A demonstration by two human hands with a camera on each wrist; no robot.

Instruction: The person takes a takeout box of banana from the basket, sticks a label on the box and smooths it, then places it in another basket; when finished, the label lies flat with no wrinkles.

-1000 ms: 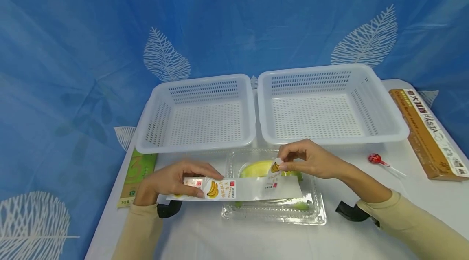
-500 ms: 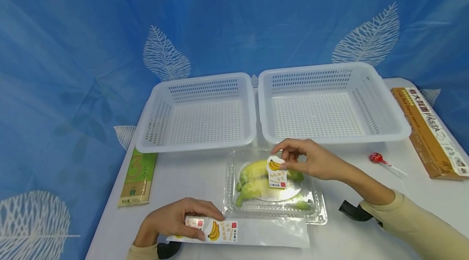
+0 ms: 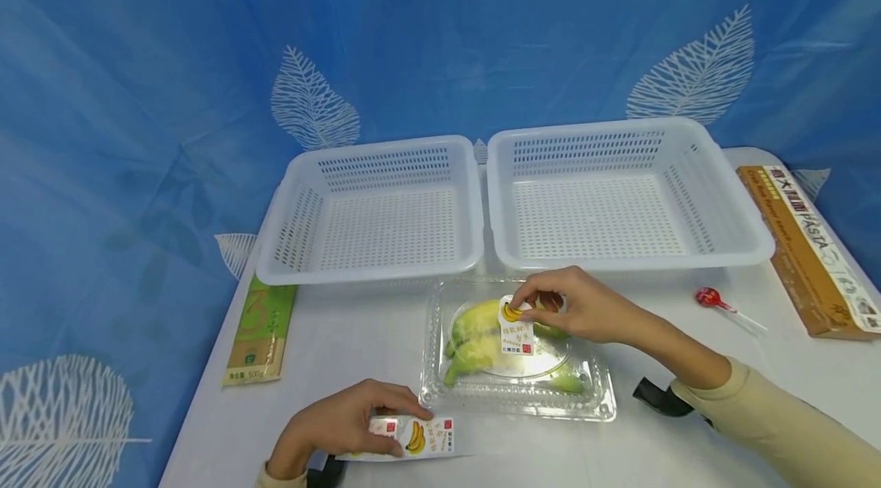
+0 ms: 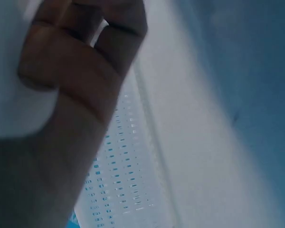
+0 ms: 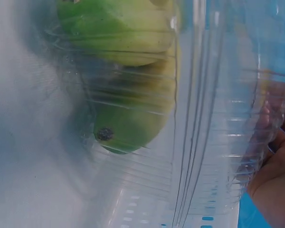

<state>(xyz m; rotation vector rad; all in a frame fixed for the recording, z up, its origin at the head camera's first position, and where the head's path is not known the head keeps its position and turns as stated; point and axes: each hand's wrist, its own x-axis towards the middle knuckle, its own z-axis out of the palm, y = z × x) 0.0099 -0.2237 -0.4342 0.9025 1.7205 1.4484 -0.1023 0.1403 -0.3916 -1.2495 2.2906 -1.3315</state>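
Observation:
A clear plastic clamshell box (image 3: 440,398) with bananas (image 3: 471,354) inside lies at the middle front of the table. Over its lid, my right hand (image 3: 588,306) pinches the top of a white sticker (image 3: 516,336) printed with bananas; the sticker overlaps the lid's middle. My left hand (image 3: 354,421), lower left of the box, holds a strip of matching stickers (image 3: 435,438) between thumb and fingers. In the right wrist view, green-yellow banana ends (image 5: 126,126) show through the ribbed box wall. The left wrist view has the left hand dark and blurred, with white backing paper beside it.
Two white perforated baskets (image 3: 372,278) stand side by side behind the box. A green packet (image 3: 260,331) lies at left. On the right are a red lollipop (image 3: 709,297) and a brown pasta box (image 3: 805,266). A blue leaf-patterned cloth (image 3: 440,37) hangs behind.
The right hand's sticker has come off the strip and is now down over the lid. My left hand has drawn the strip toward the front edge, away from the box.

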